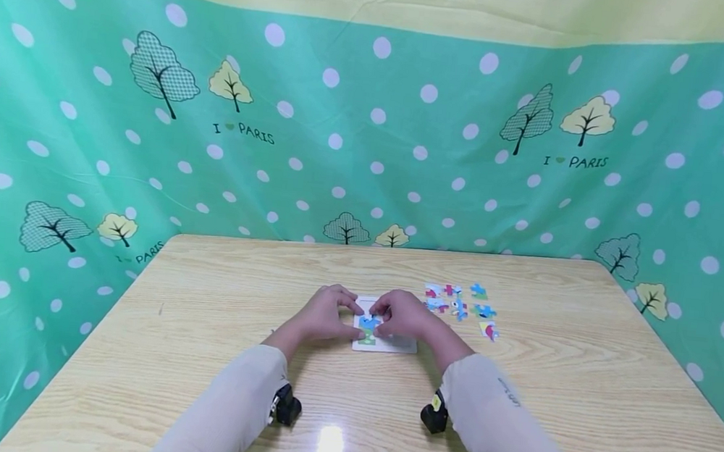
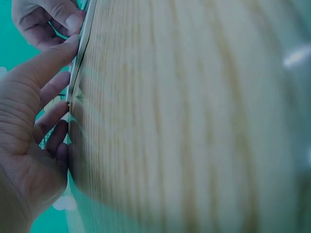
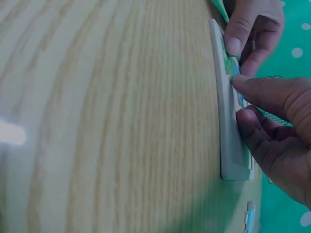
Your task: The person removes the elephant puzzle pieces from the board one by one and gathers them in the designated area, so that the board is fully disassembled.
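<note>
A jigsaw puzzle board [image 1: 399, 345] with a pale frame lies flat on the wooden table, blue and green pieces set in its left part. At the board's left side is my left hand [image 1: 325, 313], its thumb and index finger spread and their tips on the board. The left thumb [image 3: 234, 46] presses near the green piece. From the right, my right hand [image 1: 407, 313] reaches over the board, thumb and fingers curled around a blue-and-white puzzle piece [image 3: 240, 99] at the board's surface. Fingers partly hide this piece.
Several loose puzzle pieces [image 1: 459, 308] lie on the table to the right, just beyond the right hand. A green dotted cloth [image 1: 397, 135] hangs along the table's back and sides. The wooden table [image 1: 192, 355] extends around the board.
</note>
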Demonstrator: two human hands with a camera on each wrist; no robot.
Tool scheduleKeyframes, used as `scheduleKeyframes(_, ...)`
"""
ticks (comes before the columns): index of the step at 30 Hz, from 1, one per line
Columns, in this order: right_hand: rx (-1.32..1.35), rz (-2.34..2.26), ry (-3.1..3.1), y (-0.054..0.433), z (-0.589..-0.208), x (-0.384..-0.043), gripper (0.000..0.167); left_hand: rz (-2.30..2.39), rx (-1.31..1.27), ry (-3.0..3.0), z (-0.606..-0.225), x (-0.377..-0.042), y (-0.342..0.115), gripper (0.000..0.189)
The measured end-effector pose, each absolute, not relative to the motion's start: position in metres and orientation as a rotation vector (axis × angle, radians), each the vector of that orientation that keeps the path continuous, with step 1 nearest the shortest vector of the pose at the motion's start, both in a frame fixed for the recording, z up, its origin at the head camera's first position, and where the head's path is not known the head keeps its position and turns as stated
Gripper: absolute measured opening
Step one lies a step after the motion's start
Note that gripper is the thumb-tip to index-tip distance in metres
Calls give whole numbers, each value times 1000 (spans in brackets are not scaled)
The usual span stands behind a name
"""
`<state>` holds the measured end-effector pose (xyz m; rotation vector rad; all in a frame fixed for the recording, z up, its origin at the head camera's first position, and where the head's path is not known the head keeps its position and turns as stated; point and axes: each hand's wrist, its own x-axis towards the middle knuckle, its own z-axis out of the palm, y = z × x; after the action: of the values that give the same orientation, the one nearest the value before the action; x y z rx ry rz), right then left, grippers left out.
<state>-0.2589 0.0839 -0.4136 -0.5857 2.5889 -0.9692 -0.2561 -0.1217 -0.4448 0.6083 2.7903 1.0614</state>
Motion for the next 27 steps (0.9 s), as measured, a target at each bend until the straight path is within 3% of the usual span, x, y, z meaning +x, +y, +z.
scheduleKeyframes(27, -580, -1085, 2588, 83, -419, -256, 26, 1035, 583, 2792, -441, -254, -120, 48)
